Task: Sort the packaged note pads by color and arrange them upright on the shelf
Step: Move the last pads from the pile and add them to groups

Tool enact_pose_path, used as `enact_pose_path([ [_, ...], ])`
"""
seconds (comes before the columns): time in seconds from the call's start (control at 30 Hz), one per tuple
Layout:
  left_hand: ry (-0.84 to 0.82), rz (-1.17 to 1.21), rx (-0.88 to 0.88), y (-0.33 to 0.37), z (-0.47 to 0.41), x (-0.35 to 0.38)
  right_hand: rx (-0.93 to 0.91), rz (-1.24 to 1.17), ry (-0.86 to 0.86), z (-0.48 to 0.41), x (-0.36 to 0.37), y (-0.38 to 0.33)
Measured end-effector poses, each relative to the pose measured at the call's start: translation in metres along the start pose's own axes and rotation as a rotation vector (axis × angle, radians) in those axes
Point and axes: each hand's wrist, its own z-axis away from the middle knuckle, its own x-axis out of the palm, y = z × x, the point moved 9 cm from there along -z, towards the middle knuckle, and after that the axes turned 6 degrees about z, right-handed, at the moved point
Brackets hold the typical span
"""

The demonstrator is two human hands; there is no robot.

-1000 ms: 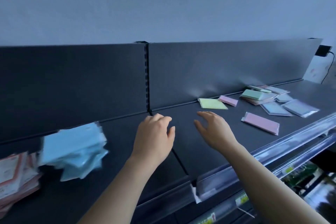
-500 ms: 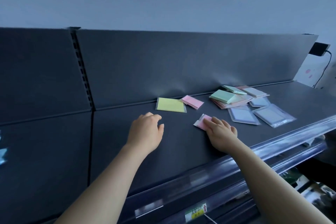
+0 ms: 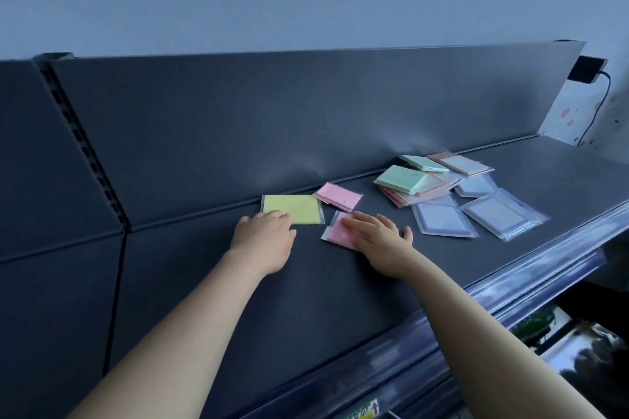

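Right hand lies palm down, fingers straight and thumb spread, on a pink pad lying flat on the shelf; nothing is pinched. Left hand is just beside it, fingertips resting on the near corner of a yellow-green pad, fingers slightly bent, no grip as far as I can tell. A second pink pad sits just beyond both hands, by the back panel. Near the right hand, on its right, is a mixed heap of green, pink and lavender pads, all flat, none upright yet. Handling guess: the pads are light, thin and stiff as blocks, but the clear wrap is slick with floppy margins. Best to lift an edge, then grip across the block's two faces, not the film border.
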Motion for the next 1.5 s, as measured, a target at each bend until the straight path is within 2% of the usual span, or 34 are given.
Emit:
enact_pose_path([
  [0.13, 0.046, -0.115, -0.035, -0.002, 0.024, -0.018, 0.006, -0.117, -0.039, -0.001, 0.003, -0.006],
  [0.23, 0.107, 0.041, -0.080, -0.019, 0.021, -0.031, 0.058, -0.265, -0.020, 0.002, -0.001, -0.007],
  [0.37, -0.158, 0.112, -0.156, -0.039, 0.009, 0.002, 0.119, -0.223, 0.068, 0.004, -0.008, 0.004],
  [0.57, -0.171, 0.230, -0.342, -0.064, 0.018, 0.002, 0.169, -0.271, 0.069, 0.005, 0.000, 0.012],
  [0.7, -0.021, 0.364, -0.385, -0.064, 0.042, -0.007, 0.168, -0.294, 0.149, 0.010, -0.010, 0.006],
  [0.83, 0.117, 0.465, -0.438, -0.069, 0.075, -0.016, 0.046, -0.381, 0.166, 0.013, -0.017, -0.017],
  [0.9, 0.153, 0.600, -0.475, -0.075, 0.092, -0.016, -0.039, -0.415, 0.150, 0.013, -0.019, -0.033],
  [1.03, 0.342, 0.900, -0.595, -0.091, 0.141, -0.027, -0.171, -0.559, 0.139, 0.020, -0.028, -0.066],
  [1.1, 0.419, 0.977, -0.653, -0.097, 0.167, -0.029, -0.237, -0.622, 0.137, 0.026, -0.031, -0.088],
  [1.33, 0.764, 0.966, -0.808, -0.128, 0.273, -0.042, -0.440, -0.765, 0.060, 0.056, -0.017, -0.175],
  [1.5, 0.884, 0.885, -0.924, -0.156, 0.348, -0.054, -0.521, -0.766, -0.017, 0.083, 0.001, -0.235],
])
